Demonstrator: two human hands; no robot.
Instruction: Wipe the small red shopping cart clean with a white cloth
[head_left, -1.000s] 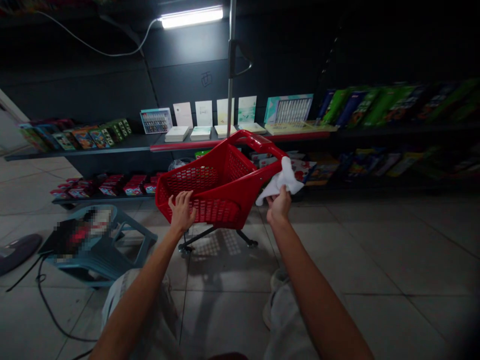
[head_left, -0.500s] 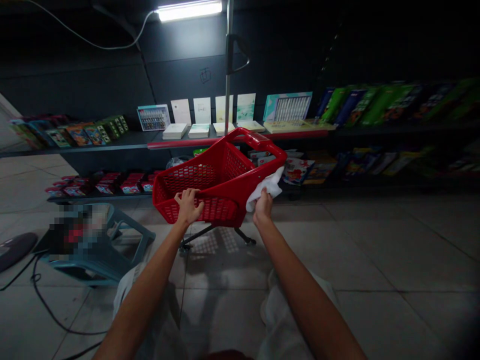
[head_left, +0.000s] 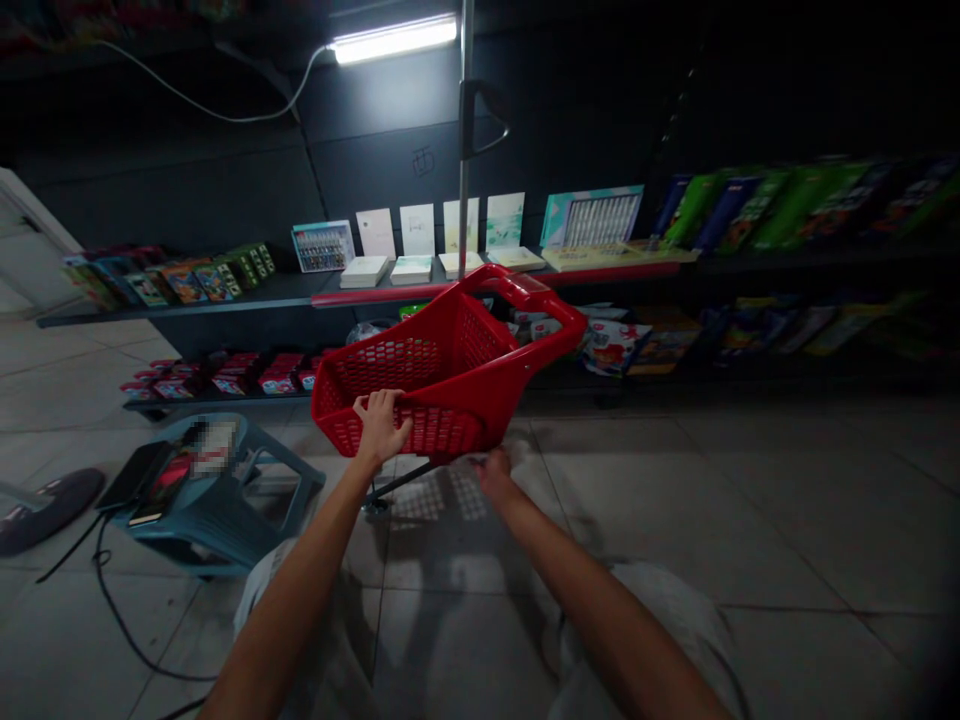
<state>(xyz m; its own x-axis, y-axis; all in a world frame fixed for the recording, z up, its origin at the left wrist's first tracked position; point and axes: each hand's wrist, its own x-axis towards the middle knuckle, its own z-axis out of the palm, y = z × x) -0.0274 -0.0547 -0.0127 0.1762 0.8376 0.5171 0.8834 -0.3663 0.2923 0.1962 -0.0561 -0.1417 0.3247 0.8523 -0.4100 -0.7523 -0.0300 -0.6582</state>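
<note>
A red plastic shopping cart (head_left: 491,390) with perforated sides stands in front of me, its handle up and to the right. My left hand (head_left: 384,430) grips the near rim of its basket, fingers hooked over the edge and thumb on the outer side. Low at the cart's right underside, my right hand (head_left: 495,472) is closed on a white cloth (head_left: 517,452). Motion blurs the cloth, and the basket partly hides it. Whether the cloth touches the cart's underside or frame I cannot tell.
Behind the cart, a dark shelf (head_left: 277,295) holds books, boxes and colourful packages. A metal pole (head_left: 465,180) rises before it. At left stands a blue-grey stool (head_left: 225,510) with dark items on top, a black cable (head_left: 112,610) trailing across the tiled floor (head_left: 660,490).
My right hand has carried the white cloth down and left, from the cart's side below the handle to under the basket. My left hand keeps its grip on the rim. The view has shifted slightly.
</note>
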